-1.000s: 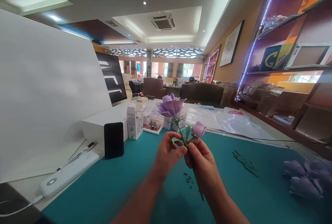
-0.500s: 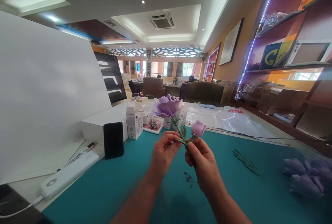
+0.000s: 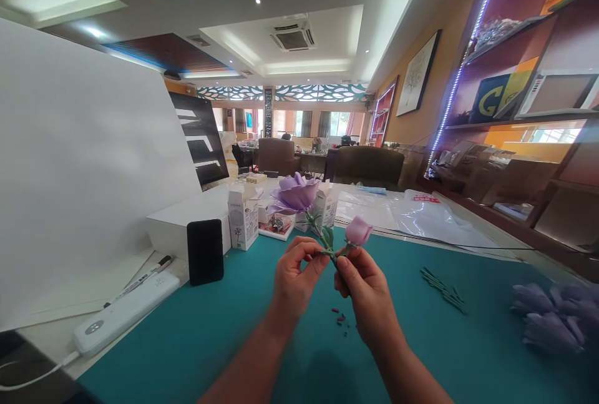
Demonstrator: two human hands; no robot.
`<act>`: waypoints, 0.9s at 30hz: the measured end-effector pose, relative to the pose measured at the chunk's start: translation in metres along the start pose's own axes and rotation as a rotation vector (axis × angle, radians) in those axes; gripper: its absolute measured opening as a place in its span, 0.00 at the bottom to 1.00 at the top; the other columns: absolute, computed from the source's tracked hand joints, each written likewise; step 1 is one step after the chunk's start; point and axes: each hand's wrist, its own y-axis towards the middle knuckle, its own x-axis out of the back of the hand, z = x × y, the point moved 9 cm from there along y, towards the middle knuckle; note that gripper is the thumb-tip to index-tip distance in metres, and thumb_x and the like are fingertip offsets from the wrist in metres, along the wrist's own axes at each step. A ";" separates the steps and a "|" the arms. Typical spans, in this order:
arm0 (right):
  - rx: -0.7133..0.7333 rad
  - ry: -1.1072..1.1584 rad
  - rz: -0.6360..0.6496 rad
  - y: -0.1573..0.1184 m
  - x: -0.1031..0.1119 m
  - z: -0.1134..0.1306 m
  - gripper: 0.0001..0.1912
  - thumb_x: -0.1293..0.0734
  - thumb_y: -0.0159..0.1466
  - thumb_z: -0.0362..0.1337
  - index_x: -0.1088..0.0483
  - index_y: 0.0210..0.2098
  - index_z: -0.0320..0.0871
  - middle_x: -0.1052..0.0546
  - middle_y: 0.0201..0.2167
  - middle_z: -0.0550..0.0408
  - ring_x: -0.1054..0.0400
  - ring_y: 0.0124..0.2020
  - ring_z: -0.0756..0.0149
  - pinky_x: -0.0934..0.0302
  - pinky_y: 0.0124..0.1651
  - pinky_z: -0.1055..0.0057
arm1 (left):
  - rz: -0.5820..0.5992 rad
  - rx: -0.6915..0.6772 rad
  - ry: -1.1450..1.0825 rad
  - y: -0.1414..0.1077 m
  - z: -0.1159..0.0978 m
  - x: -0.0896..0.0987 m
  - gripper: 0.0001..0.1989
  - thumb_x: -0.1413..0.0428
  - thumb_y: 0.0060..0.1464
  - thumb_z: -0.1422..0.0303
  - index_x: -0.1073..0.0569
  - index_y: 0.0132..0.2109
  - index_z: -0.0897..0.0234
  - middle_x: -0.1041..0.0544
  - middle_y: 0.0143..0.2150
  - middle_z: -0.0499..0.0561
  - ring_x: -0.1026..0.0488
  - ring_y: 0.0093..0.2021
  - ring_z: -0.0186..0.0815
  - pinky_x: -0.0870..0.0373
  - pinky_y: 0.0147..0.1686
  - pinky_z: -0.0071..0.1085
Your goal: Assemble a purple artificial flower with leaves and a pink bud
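Note:
Above the green mat, my right hand is closed round the green stem of an artificial flower. The stem bears a large open purple bloom, tilted to the left, and a smaller pink-purple bud on the right. A green leaf sits between them. My left hand pinches at the stem where the branches join; the fingertips hide what exactly lies between them. Below the hands, several small dark red and green scraps lie on the mat.
Green stem pieces and purple flowers lie at the right. A black phone-like slab stands at the left near a white power strip. Small white boxes and a tray stand behind. Clear plastic sheets cover the back right.
The large bloom has tipped slightly left and down as the stem turned a little. Both hands keep nearly the same place and grip.

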 end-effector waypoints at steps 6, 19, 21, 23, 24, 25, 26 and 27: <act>-0.007 -0.008 -0.011 -0.001 0.000 0.000 0.17 0.31 0.57 0.52 0.34 0.29 0.45 0.34 0.16 0.63 0.46 0.17 0.74 0.51 0.18 0.76 | -0.016 -0.024 0.045 -0.003 -0.004 -0.001 0.06 0.43 0.54 0.66 0.26 0.33 0.64 0.29 0.34 0.50 0.33 0.34 0.32 0.34 0.34 0.27; -0.058 0.065 0.031 -0.001 -0.003 -0.003 0.17 0.31 0.57 0.52 0.34 0.30 0.45 0.36 0.16 0.63 0.46 0.18 0.73 0.51 0.22 0.75 | -0.018 0.109 -0.149 -0.002 0.011 -0.001 0.16 0.41 0.50 0.55 0.28 0.35 0.65 0.27 0.36 0.53 0.31 0.36 0.35 0.33 0.38 0.30; -0.085 0.078 0.032 -0.003 -0.006 -0.005 0.18 0.31 0.56 0.53 0.34 0.30 0.45 0.36 0.15 0.63 0.47 0.18 0.73 0.54 0.20 0.75 | -0.016 0.185 -0.238 -0.001 0.017 -0.002 0.20 0.39 0.47 0.53 0.29 0.39 0.64 0.27 0.36 0.52 0.30 0.37 0.35 0.32 0.39 0.30; -0.109 0.088 0.027 -0.004 -0.008 -0.006 0.18 0.31 0.56 0.54 0.34 0.31 0.45 0.36 0.15 0.63 0.47 0.17 0.73 0.57 0.19 0.75 | 0.027 0.248 -0.318 -0.001 0.023 -0.007 0.25 0.37 0.44 0.51 0.30 0.44 0.63 0.25 0.38 0.52 0.28 0.39 0.36 0.32 0.41 0.31; -0.114 0.096 0.029 -0.005 -0.009 -0.005 0.19 0.31 0.56 0.54 0.33 0.31 0.44 0.36 0.15 0.63 0.48 0.17 0.73 0.57 0.19 0.75 | 0.064 0.272 -0.358 -0.002 0.025 -0.010 0.28 0.37 0.44 0.51 0.31 0.48 0.62 0.24 0.40 0.53 0.27 0.40 0.37 0.32 0.43 0.32; -0.113 0.108 0.036 -0.005 -0.010 -0.005 0.19 0.31 0.56 0.53 0.33 0.31 0.44 0.37 0.14 0.63 0.48 0.17 0.73 0.57 0.20 0.75 | 0.102 0.292 -0.397 -0.002 0.027 -0.014 0.31 0.37 0.43 0.50 0.32 0.51 0.62 0.24 0.42 0.54 0.27 0.41 0.38 0.33 0.44 0.34; -0.110 0.120 0.049 -0.005 -0.012 -0.004 0.19 0.30 0.56 0.53 0.32 0.32 0.44 0.37 0.14 0.63 0.48 0.17 0.74 0.56 0.20 0.74 | 0.137 0.306 -0.432 -0.003 0.028 -0.017 0.33 0.37 0.43 0.50 0.32 0.53 0.62 0.23 0.43 0.55 0.26 0.43 0.40 0.33 0.46 0.36; -0.107 0.128 0.065 -0.005 -0.014 -0.004 0.19 0.30 0.56 0.53 0.32 0.33 0.43 0.38 0.15 0.64 0.48 0.17 0.74 0.56 0.20 0.74 | 0.163 0.314 -0.458 -0.004 0.029 -0.019 0.34 0.38 0.43 0.49 0.32 0.55 0.62 0.23 0.45 0.57 0.26 0.44 0.42 0.33 0.48 0.38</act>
